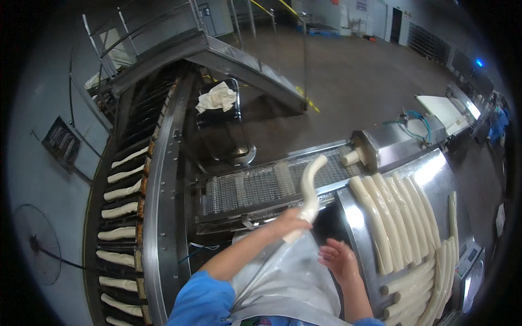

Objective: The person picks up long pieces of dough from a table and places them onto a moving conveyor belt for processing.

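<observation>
Looks like mid-run here, judging from how things lie. On the left, dough pieces (118, 233) already sit one per slot in the slotted line (155, 217), from the bottom of the view to roughly midway up, with dark slots beyond. On the right there's plenty left: a row of dough logs (399, 223) side by side on the steel surface (435, 163), plus more piled nearer the person. Another log end (352, 158) pokes out of the steel machine (394, 146) above the mesh conveyor (244, 187). Can't tell the total, so no idea what fraction is done.

The log in play (310, 187) is in front of the body, bent in a soft S, its top end over the mesh in this view — whether it touches the belt, I can't tell. Left hand (291, 221) is wrapped around it near the lower end, forearm angled up and inward from the lower left. Right hand (337, 258) is free — fingers loosely spread and a bit curled, forearm nearly upright, just beside the surface's near edge.
</observation>
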`<state>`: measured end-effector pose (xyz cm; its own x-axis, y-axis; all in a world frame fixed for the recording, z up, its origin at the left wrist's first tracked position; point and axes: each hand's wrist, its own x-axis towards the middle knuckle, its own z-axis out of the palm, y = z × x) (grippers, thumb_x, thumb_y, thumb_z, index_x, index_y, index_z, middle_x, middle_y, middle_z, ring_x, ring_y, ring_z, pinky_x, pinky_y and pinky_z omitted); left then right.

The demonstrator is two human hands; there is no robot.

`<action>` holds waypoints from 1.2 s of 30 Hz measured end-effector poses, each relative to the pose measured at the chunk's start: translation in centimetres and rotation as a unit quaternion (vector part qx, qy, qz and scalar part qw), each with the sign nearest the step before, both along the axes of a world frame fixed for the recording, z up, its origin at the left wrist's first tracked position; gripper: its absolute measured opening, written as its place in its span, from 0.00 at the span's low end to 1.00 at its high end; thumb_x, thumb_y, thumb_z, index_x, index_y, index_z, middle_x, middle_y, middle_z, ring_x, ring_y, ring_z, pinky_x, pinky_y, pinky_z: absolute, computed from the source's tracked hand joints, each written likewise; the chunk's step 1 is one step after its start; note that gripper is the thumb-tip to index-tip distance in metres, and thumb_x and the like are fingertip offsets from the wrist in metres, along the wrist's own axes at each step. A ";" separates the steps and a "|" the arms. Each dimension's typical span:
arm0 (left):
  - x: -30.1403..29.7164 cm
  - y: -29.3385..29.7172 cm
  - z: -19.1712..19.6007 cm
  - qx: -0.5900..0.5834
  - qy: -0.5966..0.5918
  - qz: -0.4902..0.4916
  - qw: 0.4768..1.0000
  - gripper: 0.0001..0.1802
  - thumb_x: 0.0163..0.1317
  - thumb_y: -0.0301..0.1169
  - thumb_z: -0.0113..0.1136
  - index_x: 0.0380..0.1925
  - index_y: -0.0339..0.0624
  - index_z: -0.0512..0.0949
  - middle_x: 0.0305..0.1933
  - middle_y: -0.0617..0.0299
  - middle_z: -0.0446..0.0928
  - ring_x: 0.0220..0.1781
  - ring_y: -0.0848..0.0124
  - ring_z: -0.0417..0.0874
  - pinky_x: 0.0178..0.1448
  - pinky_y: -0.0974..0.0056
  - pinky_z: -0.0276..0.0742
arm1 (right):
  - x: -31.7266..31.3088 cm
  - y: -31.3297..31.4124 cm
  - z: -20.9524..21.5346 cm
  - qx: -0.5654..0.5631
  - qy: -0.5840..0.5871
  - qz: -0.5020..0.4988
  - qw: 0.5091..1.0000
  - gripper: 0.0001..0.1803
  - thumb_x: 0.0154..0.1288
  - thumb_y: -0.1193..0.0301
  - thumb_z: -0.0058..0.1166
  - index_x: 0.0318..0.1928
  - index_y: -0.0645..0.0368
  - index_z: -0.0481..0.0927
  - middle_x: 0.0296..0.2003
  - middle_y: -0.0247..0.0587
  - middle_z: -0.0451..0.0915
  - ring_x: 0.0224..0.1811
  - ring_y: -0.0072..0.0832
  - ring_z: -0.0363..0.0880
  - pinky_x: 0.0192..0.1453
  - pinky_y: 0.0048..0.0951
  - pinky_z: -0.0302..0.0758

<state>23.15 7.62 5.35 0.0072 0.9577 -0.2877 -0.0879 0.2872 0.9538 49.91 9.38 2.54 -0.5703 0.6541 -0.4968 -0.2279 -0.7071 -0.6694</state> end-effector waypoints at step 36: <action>5.1 2.2 1.3 -0.005 -0.050 -0.078 0.996 0.31 0.68 0.34 0.61 0.69 0.39 0.66 0.63 0.50 0.76 0.61 0.64 0.79 0.63 0.64 0.72 | 34.3 -3.4 -1.0 0.117 0.014 -0.851 0.512 0.21 0.78 0.61 0.47 0.59 0.65 0.71 0.56 0.51 0.76 0.49 0.35 0.79 0.52 0.34 0.85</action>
